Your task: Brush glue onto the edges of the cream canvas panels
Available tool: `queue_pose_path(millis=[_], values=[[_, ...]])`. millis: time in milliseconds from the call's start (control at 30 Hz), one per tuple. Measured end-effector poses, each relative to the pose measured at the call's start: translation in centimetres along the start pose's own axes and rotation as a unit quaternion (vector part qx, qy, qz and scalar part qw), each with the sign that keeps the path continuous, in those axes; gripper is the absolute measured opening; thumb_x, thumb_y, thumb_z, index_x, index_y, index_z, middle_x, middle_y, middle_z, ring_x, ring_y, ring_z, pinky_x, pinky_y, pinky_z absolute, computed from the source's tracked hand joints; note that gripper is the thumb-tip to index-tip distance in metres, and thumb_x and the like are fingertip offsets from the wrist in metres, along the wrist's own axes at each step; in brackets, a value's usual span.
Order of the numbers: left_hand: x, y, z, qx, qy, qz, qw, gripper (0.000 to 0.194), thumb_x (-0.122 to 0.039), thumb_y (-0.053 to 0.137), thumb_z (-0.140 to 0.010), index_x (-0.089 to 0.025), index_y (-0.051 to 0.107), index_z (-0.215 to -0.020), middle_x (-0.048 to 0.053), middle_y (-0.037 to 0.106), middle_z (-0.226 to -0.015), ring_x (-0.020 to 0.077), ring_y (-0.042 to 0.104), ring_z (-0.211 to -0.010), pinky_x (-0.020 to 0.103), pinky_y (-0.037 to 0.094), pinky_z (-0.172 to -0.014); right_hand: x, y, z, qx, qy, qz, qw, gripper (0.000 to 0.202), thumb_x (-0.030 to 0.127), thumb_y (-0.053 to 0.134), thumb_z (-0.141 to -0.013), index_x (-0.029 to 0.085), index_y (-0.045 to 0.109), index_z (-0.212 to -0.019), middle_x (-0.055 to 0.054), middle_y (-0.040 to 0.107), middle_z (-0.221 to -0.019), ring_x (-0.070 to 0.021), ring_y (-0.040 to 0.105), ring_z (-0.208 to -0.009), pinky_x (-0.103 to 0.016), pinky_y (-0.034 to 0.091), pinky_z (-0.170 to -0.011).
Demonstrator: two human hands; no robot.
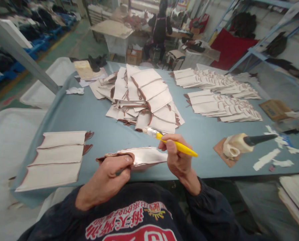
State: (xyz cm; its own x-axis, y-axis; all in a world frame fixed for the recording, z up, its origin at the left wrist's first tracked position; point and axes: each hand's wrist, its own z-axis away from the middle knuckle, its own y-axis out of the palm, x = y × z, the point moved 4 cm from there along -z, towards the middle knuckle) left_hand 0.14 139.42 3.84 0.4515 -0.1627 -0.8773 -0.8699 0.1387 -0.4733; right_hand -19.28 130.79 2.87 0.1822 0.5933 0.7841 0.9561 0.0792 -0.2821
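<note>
My left hand [109, 179] pinches the brown edge of a cream fabric piece [149, 156] that is lifted off the table at the front. In my right hand [178, 157] is a yellow-handled brush [181, 148], its pale, coated bristles pointing left above the fabric piece. The lower fingers of that hand are at the piece's right end; whether they grip it I cannot tell. Beyond the brush lies a loose heap of similar cream pieces [157, 97] with brown edging. Three cream panels [56, 157] lie flat at the left.
Two overlapping rows of cream pieces [207, 103] lie at the back right. A cream pot with a dark handle [234, 145] stands on a brown square at the right, near white scraps [267, 159]. A blue-grey cloth [96, 130] covers the table. A person [161, 30] sits at another table behind.
</note>
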Motion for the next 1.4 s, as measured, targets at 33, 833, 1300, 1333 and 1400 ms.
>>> queue_pose_path(millis=[33, 833, 1300, 1333, 1400], values=[[0.0, 0.3, 0.3, 0.003, 0.028, -0.012, 1.000, 0.026, -0.005, 0.043, -0.086, -0.018, 0.053, -0.067, -0.001, 0.056, -0.069, 0.0125, 0.051, -0.066, 0.026, 0.038, -0.066, -0.5, 0.4, 0.4, 0.013, 0.003, 0.016, 1.000, 0.016, 0.027, 0.052, -0.103, 0.020, 0.066, -0.101, 0.001, 0.069, -0.073, -0.0123, 0.065, -0.063, -0.026, 0.054, -0.061], [1.7, 0.1, 0.4, 0.112, -0.177, 0.217, 0.953, 0.032, -0.043, 0.060, -0.088, -0.015, 0.065, -0.102, 0.003, 0.063, -0.087, 0.0183, 0.058, -0.078, 0.031, 0.053, -0.075, -1.8, 2.8, 0.9, 0.020, -0.101, 0.014, 0.995, 0.017, 0.026, 0.051, -0.102, 0.022, 0.066, -0.106, -0.003, 0.074, -0.084, -0.0152, 0.071, -0.073, -0.028, 0.056, -0.067], [0.7, -1.0, -3.5, 0.107, -0.173, 0.166, 0.965, 0.030, -0.043, 0.050, -0.093, -0.017, 0.058, -0.081, -0.003, 0.049, -0.073, 0.0116, 0.041, -0.062, 0.023, 0.033, -0.053, 5.5, -2.1, -3.0, 0.066, -0.117, -0.039, 0.990, 0.022, 0.022, 0.053, -0.098, 0.023, 0.064, -0.079, 0.002, 0.069, -0.064, -0.0112, 0.062, -0.052, -0.025, 0.049, -0.052], [0.7, -0.9, -3.6, 0.117, -0.173, 0.170, 0.963, 0.031, -0.043, 0.048, -0.093, -0.016, 0.059, -0.084, -0.002, 0.051, -0.075, 0.0122, 0.043, -0.063, 0.023, 0.034, -0.055, 5.8, -1.7, -3.5, 0.090, -0.145, -0.012, 0.985, 0.022, 0.019, 0.053, -0.097, 0.022, 0.063, -0.078, 0.002, 0.071, -0.066, -0.0110, 0.064, -0.054, -0.024, 0.051, -0.054], [0.5, -0.6, -3.6, 0.135, -0.163, 0.165, 0.963, 0.029, -0.041, 0.048, -0.093, -0.016, 0.059, -0.083, -0.001, 0.052, -0.077, 0.0130, 0.044, -0.066, 0.025, 0.035, -0.057, 6.0, -0.6, -4.5, 0.126, -0.183, 0.017, 0.975, 0.024, 0.017, 0.051, -0.098, 0.022, 0.061, -0.077, 0.002, 0.071, -0.066, -0.0096, 0.064, -0.054, -0.023, 0.050, -0.054]])
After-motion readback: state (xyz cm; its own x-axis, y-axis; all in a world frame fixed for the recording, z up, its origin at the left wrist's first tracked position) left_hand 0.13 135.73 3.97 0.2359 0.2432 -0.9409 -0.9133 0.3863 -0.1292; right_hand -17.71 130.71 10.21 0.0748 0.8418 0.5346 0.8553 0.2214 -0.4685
